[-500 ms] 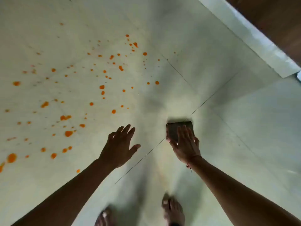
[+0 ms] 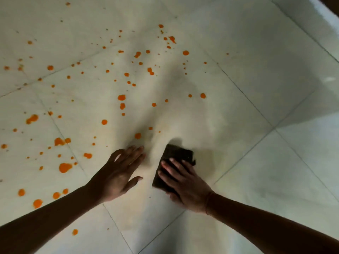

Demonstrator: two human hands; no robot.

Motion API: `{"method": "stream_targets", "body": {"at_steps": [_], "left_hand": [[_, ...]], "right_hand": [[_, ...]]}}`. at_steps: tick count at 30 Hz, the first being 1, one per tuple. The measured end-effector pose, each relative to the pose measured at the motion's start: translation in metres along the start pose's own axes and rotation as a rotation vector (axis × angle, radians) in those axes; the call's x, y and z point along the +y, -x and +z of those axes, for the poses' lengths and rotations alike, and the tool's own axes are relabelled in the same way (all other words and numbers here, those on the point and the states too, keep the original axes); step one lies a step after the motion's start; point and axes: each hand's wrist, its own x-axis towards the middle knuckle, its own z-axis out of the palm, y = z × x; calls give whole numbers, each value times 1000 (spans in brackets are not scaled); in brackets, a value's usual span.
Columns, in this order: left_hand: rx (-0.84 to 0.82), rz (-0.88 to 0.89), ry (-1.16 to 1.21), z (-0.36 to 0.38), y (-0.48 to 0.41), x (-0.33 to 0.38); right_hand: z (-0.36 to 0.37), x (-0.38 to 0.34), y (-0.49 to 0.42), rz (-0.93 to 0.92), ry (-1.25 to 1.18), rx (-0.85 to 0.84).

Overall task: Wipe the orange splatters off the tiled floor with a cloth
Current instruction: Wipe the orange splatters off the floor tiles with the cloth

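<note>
Orange splatters (image 2: 121,97) dot the pale tiled floor (image 2: 247,171) across the left and middle of the view, from small specks to larger blots such as the blot (image 2: 64,167) near my left wrist. A dark folded cloth (image 2: 177,153) lies flat on the floor at the centre. My right hand (image 2: 185,184) presses on the cloth with straight fingers spread over its near half. My left hand (image 2: 117,175) rests flat on the bare tile just left of the cloth, fingers straight, a short way below the nearest splatter (image 2: 138,136).
Thin grout lines (image 2: 244,156) cross the floor diagonally. The right part of the floor has almost no orange marks. A pale raised edge (image 2: 328,19) runs along the top right corner.
The view has closed in on the floor and my feet have left the frame. Both hands now lie flat on the floor, and the cloth sits closer to the splatters.
</note>
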Motion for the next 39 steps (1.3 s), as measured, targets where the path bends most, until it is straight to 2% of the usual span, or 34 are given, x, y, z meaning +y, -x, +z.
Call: {"method": "stream_targets", "body": {"at_steps": [2, 3, 7, 10, 12, 13, 16, 17, 19, 21, 24, 25, 27, 29, 32, 35, 37, 39], "left_hand": [[7, -45, -46, -5, 21, -19], [1, -66, -68, -8, 32, -28], [-56, -221, -117, -9, 71, -45], [-67, -282, -101, -8, 85, -43], [-80, -284, -107, -7, 91, -40], [-83, -293, -102, -6, 92, -38], [-75, -326, -94, 2, 95, -36], [-71, -335, -97, 3, 97, -36], [-57, -329, -115, 4, 100, -38], [-51, -343, -127, 2, 108, -38], [-50, -433, -101, 0, 133, -33], [-38, -481, -83, 0, 141, -32], [-28, -610, -47, 2, 164, -25], [3, -758, 5, 7, 184, -20], [61, -959, 91, 15, 222, -12], [57, -1061, 113, 22, 257, 0], [35, -1092, 129, 29, 275, 7], [42, -1123, 150, 39, 293, 15]], "right_hand": [[4, 2, -11, -95, 42, 17], [2, 7, -24, -76, 55, 34], [-9, -13, -87, 179, 6, 171], [6, -61, -58, 18, -3, 108], [2, -49, -33, -91, 18, 57], [-1, -33, -38, -55, 56, 82], [-23, -6, -119, 350, 42, 174], [-27, -16, -148, 392, 30, 196], [-17, -56, -166, 245, 41, 213], [1, -91, -125, -5, 18, 149], [0, -76, -69, -198, 41, 91], [0, -63, -77, -186, 91, 111], [-8, -65, -123, -17, 73, 123], [-8, -103, -165, 65, 27, 137], [15, -165, -138, -209, 26, 103], [11, -137, -80, -415, 7, 59], [7, -120, -96, -395, 71, 64], [3, -144, -143, -227, 51, 67]]}}
